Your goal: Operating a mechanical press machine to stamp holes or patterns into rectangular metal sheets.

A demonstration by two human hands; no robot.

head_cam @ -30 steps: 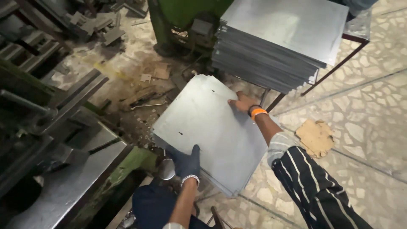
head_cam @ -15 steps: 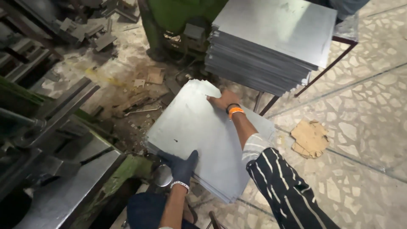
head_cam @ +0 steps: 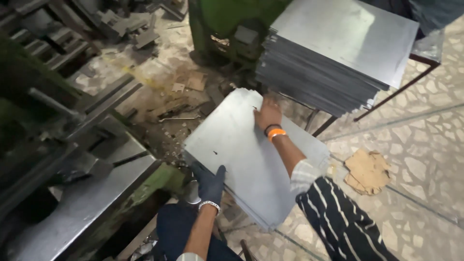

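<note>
A grey metal sheet [head_cam: 241, 154] is held flat and low above the floor [head_cam: 425, 145], on top of a few more sheets of the same kind. Its near left edge is gripped by the left hand [head_cam: 210, 183], which wears a dark glove; the fingers are closed on the edge. The right hand [head_cam: 267, 113] is bare, with an orange band at the wrist, and it is laid flat on the far part of the sheet, fingers spread and pressing, not clenched. Just behind the sheet, a tall stack [head_cam: 338, 53] of like sheets is seen on a thin metal stand [head_cam: 401, 89]. A green machine [head_cam: 227, 19] stands beside the stack. At the left, a press bed [head_cam: 87, 193] is seen. A piece of cardboard [head_cam: 367, 171] lies on the floor at the right.
</note>
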